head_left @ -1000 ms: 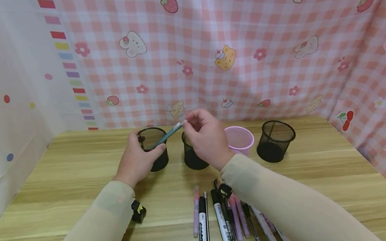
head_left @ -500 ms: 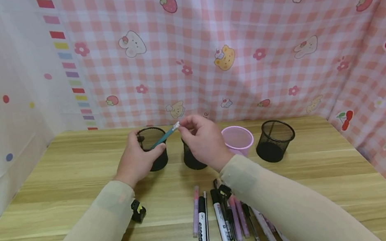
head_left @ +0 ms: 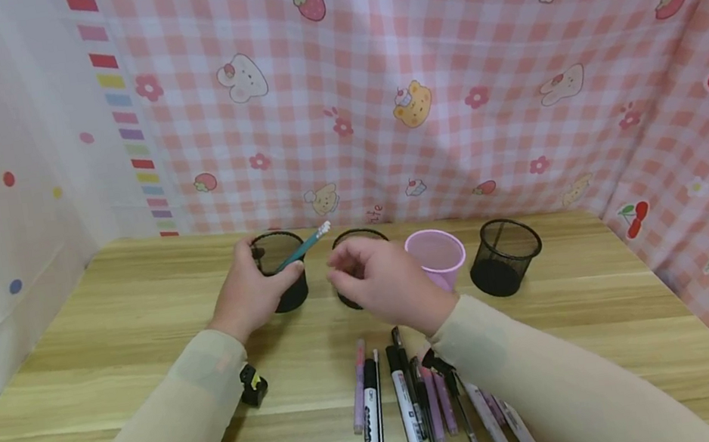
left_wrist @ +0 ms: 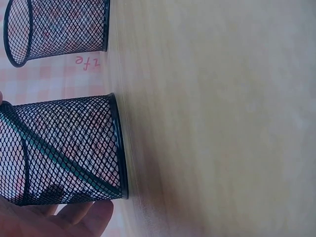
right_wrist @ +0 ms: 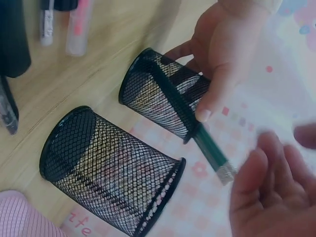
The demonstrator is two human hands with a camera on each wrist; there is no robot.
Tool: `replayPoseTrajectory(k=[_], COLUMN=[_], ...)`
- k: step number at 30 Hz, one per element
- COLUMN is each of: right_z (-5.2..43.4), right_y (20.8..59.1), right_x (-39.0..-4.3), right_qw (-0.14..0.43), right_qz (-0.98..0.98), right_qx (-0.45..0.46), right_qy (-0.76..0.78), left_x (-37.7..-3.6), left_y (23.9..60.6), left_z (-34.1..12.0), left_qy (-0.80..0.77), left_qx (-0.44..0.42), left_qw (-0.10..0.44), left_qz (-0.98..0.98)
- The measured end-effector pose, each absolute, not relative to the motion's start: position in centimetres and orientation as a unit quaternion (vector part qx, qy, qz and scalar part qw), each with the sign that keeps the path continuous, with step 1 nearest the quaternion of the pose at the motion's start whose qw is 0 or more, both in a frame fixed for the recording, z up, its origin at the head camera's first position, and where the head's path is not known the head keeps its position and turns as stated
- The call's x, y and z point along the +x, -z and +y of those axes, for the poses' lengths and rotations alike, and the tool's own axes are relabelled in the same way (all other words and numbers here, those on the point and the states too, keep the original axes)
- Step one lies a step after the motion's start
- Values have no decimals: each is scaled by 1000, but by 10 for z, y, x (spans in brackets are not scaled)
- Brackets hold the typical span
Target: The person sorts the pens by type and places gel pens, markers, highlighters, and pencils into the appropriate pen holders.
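My left hand (head_left: 246,287) grips the leftmost black mesh pen cup (head_left: 291,295), its thumb at the near rim. A teal pencil (head_left: 306,246) leans in that cup, its pale metallic end sticking out up and to the right. Through the mesh in the left wrist view, the pencil (left_wrist: 64,159) slants down to the base. My right hand (head_left: 390,277) holds nothing; its fingers are loosely bent in front of the second black mesh cup (right_wrist: 113,168). In the right wrist view its fingers (right_wrist: 247,177) are close to the pencil's end.
A pink mesh cup (head_left: 442,269) and another black mesh cup (head_left: 499,277) stand to the right in the row. Nearer lie several pens: white markers (head_left: 407,412), pink-purple highlighters (head_left: 360,388) and slim pens (head_left: 468,425), partly under my right forearm. A checked curtain (head_left: 348,84) hangs behind.
My right hand has let go of the pencil's end and moved down and right. The pencil now rests in the left cup. My left hand has stayed on that cup.
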State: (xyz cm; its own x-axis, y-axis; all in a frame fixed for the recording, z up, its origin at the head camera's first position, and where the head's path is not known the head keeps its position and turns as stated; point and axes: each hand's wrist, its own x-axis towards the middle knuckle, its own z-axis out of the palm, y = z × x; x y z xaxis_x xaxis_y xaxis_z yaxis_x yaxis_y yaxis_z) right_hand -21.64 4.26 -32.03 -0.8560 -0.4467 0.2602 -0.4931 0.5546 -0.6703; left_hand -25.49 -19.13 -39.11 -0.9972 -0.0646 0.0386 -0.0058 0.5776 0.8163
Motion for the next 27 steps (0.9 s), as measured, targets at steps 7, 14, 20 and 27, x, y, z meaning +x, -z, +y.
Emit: replayPoseTrajectory(k=[7,14,20,27], right_z=[54,63,66,66], right_y=[321,328,337,347], right_x=[-200,-191,-188,-189], right_qw=[-49,-102,-136,-128], right_qz=[-896,-900,-903,-908], right_qx=[310,330,342,347], right_qy=[-313,-267,-222,-196], left_x=[-253,-253,-254,-251], left_y=[388,390,391,388], left_z=[-189,-190,-190,-188], left_qy=[461,458,458,461], left_qx=[21,26,26,28], left_qw=[33,31,36,34], left_qz=[-886,-888,-888,-887])
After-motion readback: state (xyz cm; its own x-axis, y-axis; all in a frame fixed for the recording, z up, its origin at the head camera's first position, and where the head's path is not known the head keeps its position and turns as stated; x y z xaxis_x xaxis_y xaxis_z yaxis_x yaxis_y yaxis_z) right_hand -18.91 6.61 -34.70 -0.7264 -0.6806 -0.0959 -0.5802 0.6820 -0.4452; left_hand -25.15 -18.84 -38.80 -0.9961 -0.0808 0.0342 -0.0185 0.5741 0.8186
